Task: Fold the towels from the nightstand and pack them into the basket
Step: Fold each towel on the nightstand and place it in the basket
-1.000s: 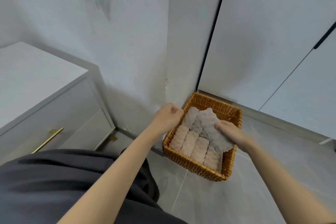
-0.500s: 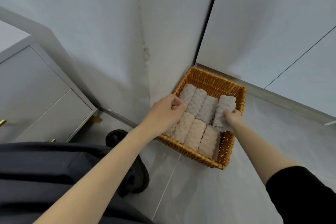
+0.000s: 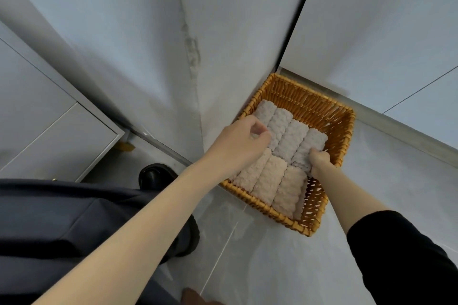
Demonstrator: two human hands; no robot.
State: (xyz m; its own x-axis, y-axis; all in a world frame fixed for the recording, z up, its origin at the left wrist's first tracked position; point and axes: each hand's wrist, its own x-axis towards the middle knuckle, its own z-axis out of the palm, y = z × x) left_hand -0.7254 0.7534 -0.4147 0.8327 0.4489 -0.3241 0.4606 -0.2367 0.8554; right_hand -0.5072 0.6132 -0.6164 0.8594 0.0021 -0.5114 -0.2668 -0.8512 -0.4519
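Observation:
A woven orange basket (image 3: 319,104) stands on the floor in a wall corner. Inside lie two rows of folded towels: several grey ones (image 3: 285,134) at the back and several pinkish ones (image 3: 267,181) in front. My right hand (image 3: 319,161) grips the near end of the rightmost grey towel (image 3: 311,143), which lies in the back row. My left hand (image 3: 240,141) hovers over the basket's left side with fingers curled on the leftmost grey towel, covering part of the towels there.
The white nightstand (image 3: 44,126) with drawer fronts stands at the left; its top is out of view. White cabinet doors (image 3: 371,20) rise behind the basket. My dark skirt and a black shoe (image 3: 156,173) are on the grey tiled floor.
The view has tilted down and closer. The grey towel in my right hand has gone from held above the basket to lying in the back row at the right.

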